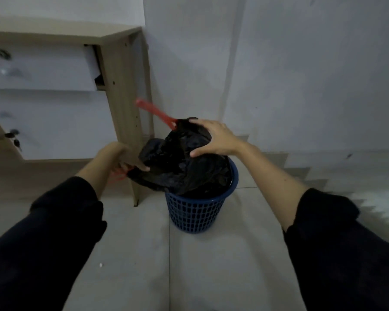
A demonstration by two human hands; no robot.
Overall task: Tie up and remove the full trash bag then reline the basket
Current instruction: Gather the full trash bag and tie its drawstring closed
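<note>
Our black trash bag (184, 162) bulges out of the blue mesh basket (198, 212), which stands on the tiled floor (130, 254) just beside the leg of a wooden cabinet (121, 90). One red drawstring (155, 112) sticks up and away from the bag's far side; a second red loop (119, 173) shows at its near-left edge.

We judge the cinching to be under way, and the risk lies in pulling unevenly. If we tug the left loop sideways while the bag sits this high, the light basket could tip, or the thin plastic could tear at the drawstring channel and spill.

Our left hand (121, 158) has its fingers curled round the near red loop, gripping it. Our right hand (213, 138) is spread wide, with fingers and thumb bent over the top of the bag, pressing it down rather than pinching it.
</note>
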